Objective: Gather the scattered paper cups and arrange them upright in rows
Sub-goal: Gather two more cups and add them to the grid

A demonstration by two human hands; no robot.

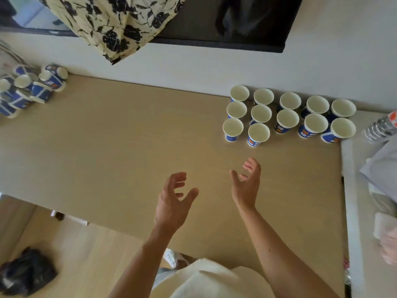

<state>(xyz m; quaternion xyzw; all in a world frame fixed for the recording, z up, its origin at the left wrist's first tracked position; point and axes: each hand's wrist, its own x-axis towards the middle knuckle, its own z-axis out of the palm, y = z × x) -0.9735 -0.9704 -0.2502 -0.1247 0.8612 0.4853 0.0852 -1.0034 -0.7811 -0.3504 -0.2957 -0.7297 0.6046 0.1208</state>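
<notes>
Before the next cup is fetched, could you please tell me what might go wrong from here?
1. The upright cups stand close together in rows. Setting another into the short front row could topple its neighbours.
2. The scattered cups lie on their sides, piled at the far left of the table. Pulling one out may set the others rolling.

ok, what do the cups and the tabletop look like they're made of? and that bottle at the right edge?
Cups: paper by the look; matte white inside, rolled rim, blue printed outside, possibly coated.
Tabletop: light wood-grain, matte, faint straight streaks; likely laminate or veneer, can't tell which.
Bottle: seemingly clear ribbed plastic, but blurred at the frame edge.
</notes>
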